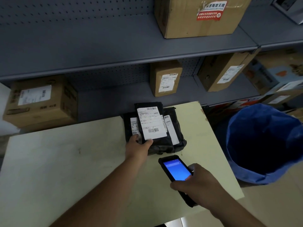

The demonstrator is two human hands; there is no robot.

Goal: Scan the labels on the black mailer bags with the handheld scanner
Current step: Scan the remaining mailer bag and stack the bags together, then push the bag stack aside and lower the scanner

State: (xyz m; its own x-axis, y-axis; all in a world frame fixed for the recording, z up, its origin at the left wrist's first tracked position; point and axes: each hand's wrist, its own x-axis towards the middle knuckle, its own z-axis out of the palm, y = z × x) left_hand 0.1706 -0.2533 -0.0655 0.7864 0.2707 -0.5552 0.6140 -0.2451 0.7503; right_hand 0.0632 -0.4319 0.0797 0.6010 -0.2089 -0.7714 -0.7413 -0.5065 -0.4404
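A small pile of black mailer bags lies at the far side of the pale table. The top mailer bag shows a white label with barcodes, tilted up toward me. My left hand grips that top bag at its near edge, thumb on the label's corner. My right hand holds the black handheld scanner, its blue screen lit, just in front of the pile and apart from it. White labels of two lower bags peek out on either side of the top one.
Grey metal shelves stand behind the table with several labelled cardboard boxes. A bin lined with a blue bag stands right of the table. The table's right edge runs close to the scanner.
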